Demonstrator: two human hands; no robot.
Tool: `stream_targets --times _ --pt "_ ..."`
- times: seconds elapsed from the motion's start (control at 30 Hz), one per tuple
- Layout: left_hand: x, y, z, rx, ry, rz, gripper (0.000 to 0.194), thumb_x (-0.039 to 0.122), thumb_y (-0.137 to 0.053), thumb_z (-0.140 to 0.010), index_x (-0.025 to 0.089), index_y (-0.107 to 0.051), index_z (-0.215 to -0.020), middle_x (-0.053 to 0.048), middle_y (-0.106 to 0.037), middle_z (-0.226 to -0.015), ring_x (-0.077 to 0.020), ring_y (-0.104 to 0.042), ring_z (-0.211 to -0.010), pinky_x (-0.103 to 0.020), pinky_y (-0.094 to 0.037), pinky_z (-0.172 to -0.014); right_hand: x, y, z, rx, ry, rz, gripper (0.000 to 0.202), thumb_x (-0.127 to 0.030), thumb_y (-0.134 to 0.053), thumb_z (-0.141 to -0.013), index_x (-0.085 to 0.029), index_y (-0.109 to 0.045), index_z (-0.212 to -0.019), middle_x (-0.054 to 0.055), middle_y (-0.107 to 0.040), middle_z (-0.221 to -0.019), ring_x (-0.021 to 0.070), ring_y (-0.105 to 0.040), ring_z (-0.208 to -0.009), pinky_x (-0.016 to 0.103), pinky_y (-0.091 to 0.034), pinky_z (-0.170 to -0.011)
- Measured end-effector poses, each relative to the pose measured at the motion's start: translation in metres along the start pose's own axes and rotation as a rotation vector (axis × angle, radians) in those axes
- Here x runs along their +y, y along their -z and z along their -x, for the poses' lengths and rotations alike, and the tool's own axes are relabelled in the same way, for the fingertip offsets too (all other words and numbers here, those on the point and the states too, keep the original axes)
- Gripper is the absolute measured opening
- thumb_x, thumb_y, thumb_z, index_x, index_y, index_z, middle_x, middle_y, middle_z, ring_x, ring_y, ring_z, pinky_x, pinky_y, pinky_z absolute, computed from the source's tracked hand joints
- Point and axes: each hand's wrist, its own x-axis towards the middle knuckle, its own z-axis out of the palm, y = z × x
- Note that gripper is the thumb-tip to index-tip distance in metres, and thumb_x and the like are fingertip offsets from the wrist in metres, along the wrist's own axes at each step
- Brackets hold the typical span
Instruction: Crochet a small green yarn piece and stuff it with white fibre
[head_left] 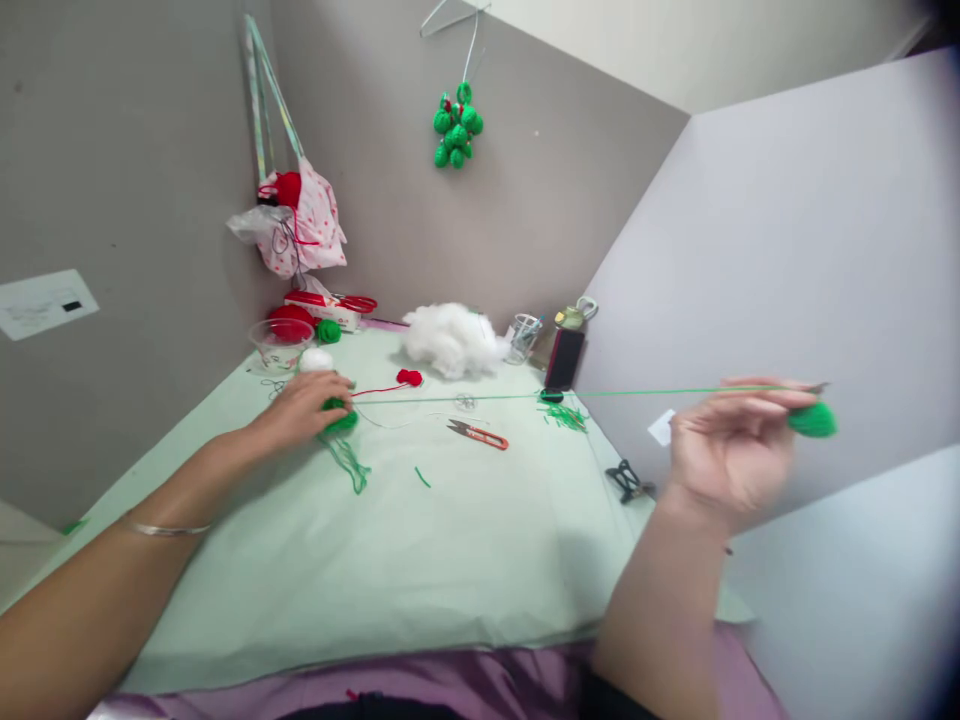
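Note:
My left hand (300, 408) rests on the table at the left with its fingers closed over a green yarn ball (342, 418). Loose green strands (349, 465) trail below that ball. Raised at the far right, my right hand (731, 445) pinches a small green yarn piece (814, 421). A thin dark tip, perhaps of a hook, sticks out beside it, mostly hidden by the fingers. Between both hands a green yarn strand (637, 392) runs taut across the table. Orange thread snips (480, 434) lie between the hands.
White stuffing (454, 342) sits at the back, beside a clear cup (523, 338) and a leaning phone (565, 358). Green yarn scraps (566, 416) and a black clip (626, 482) lie at the right. A small red yarn piece (409, 377) and a plastic tub (280, 345) are at the left.

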Motion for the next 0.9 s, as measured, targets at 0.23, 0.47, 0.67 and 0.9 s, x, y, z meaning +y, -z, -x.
stream_targets --times 0.23,0.47,0.67,0.9 --pt "0.028 0.025 0.009 0.161 0.040 -0.017 0.037 0.040 -0.073 -0.085 0.019 -0.074 -0.115 -0.013 -0.066 -0.130 -0.0395 -0.048 -0.133 -0.052 -0.034 -0.112 0.021 0.038 -0.016 0.135 -0.182 0.010 0.023 -0.044 -0.085 -0.078 -0.028 -0.070 -0.087 -0.007 -0.064 -0.077 0.0061 -0.058 -0.062 0.015 -0.051 -0.053" --pt "0.128 -0.043 0.012 -0.300 0.040 1.272 0.054 0.055 -0.063 -0.095 0.034 -0.058 -0.145 -0.011 -0.037 -0.167 -0.0367 -0.046 -0.145 -0.051 -0.055 -0.101 0.097 -0.022 0.006 0.155 -0.515 0.006 0.034 -0.047 -0.088 -0.074 -0.020 -0.072 -0.086 -0.002 -0.071 -0.075 0.0105 -0.066 -0.064 0.021 -0.057 -0.060" --pt "0.148 -0.050 -0.006 0.215 0.106 1.672 0.040 0.058 -0.057 -0.097 0.022 -0.076 -0.100 -0.010 -0.062 -0.147 -0.0294 -0.047 -0.147 -0.051 -0.042 -0.117 0.080 -0.053 0.023 0.117 -0.481 -0.078 0.027 -0.044 -0.087 -0.075 -0.022 -0.075 -0.084 -0.002 -0.071 -0.078 0.0101 -0.064 -0.063 0.022 -0.054 -0.061" --pt "0.144 -0.052 0.038 0.452 -0.350 0.724 0.050 0.044 -0.048 -0.104 0.023 -0.076 -0.068 -0.006 -0.074 -0.131 -0.0282 -0.035 -0.154 -0.047 -0.003 -0.132 0.066 -0.076 0.043 0.150 -0.314 0.011 0.020 -0.044 -0.081 -0.084 -0.024 -0.077 -0.083 -0.001 -0.070 -0.081 0.0096 -0.060 -0.071 0.021 -0.049 -0.066"
